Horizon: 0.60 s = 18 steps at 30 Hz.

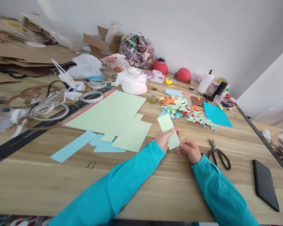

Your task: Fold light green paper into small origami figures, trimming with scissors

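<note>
Left fingers (170,132): we pinch the green strip (165,123), held over the desk (176,194).
Right fingers (185,146): at the strip's near right corner; whether they pinch it, we cannot tell.
Phone (266,185): flat, to our right.
Scissors (213,144): right of our right fingers, handles toward us.
Sheets (133,135): green overlapping blue, left of the strip.
Folded pieces (179,106): heaped beyond the strip.
Bag (138,51): stuffed, near the wall (198,34).

The strip (174,140) is matt paper, the scissor blades (212,144) metal, the tabletop (174,185) smooth wood-grain.
</note>
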### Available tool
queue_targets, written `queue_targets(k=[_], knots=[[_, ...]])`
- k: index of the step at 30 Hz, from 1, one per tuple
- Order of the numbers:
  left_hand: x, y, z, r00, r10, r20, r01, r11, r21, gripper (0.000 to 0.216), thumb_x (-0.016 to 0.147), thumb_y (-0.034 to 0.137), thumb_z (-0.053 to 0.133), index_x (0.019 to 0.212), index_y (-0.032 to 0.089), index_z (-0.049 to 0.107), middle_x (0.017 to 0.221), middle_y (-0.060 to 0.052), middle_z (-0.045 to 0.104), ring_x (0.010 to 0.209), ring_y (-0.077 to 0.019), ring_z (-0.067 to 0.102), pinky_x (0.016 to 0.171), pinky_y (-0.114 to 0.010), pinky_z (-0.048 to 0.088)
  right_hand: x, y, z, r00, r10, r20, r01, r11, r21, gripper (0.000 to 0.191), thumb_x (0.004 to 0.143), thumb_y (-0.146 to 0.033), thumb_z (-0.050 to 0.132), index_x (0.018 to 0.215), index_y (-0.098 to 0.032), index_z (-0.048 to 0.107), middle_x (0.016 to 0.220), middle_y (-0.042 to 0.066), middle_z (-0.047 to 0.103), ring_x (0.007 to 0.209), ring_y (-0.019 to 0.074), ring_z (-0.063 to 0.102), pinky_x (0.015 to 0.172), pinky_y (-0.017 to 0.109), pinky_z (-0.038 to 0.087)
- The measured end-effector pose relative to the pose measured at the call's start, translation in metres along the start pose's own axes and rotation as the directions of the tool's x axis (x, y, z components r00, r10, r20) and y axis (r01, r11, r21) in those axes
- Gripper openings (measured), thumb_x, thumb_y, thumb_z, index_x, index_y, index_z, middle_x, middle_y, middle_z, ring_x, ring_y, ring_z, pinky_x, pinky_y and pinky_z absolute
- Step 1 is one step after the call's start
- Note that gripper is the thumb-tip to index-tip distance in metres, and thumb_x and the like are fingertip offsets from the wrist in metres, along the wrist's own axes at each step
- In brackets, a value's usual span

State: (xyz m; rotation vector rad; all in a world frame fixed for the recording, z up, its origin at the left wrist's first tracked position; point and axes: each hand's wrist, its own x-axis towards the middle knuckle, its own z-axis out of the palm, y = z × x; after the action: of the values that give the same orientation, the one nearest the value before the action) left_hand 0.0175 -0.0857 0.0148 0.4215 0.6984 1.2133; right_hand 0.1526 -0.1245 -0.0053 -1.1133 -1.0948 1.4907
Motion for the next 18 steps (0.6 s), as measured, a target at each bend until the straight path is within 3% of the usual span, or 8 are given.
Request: queue_targets(k=[10,14,18], knots=[[0.0016,0.0084,-0.0014,1.000,-0.007,-0.028,0.007,1.000,-0.007,0.012,0.070,0.018,0.069,0.069,0.007,0.064,0.069,-0.009,0.068,0.063,-0.0182,0.065,0.061,-0.029,0.054,-0.0002,0.0023,0.0015,0.999,-0.039,-0.020,0.039,0.999,0.010,0.027,0.070,-0.041,0.068,0.077,-0.018,0.056,0.063,0.002,0.068,0.049,0.0127,0.061,0.041,0.021,0.049],[-0.0021,0.0049,-0.0022,0.994,-0.052,0.101,0.053,0.999,-0.004,0.016,0.069,0.016,0.067,0.083,0.010,0.065,0.079,-0.009,0.069,0.073,-0.0198,0.065,0.067,-0.030,0.052,0.0016,0.0012,0.0007,0.998,-0.048,-0.041,0.049,0.999,0.020,0.030,0.068,-0.043,0.069,0.068,-0.016,0.055,0.057,0.002,0.067,0.042,0.0113,0.058,0.037,0.020,0.047],[-0.0020,0.0079,-0.0068,0.942,-0.105,0.319,0.113,0.994,-0.006,0.028,0.065,0.014,0.068,0.092,0.010,0.065,0.092,-0.011,0.068,0.081,-0.0216,0.063,0.073,-0.033,0.050,0.0032,-0.0042,-0.0028,0.997,0.013,-0.070,0.001,0.979,0.202,0.032,0.064,-0.043,0.072,0.061,-0.016,0.054,0.051,0.001,0.064,0.037,0.0108,0.054,0.035,0.020,0.044]])
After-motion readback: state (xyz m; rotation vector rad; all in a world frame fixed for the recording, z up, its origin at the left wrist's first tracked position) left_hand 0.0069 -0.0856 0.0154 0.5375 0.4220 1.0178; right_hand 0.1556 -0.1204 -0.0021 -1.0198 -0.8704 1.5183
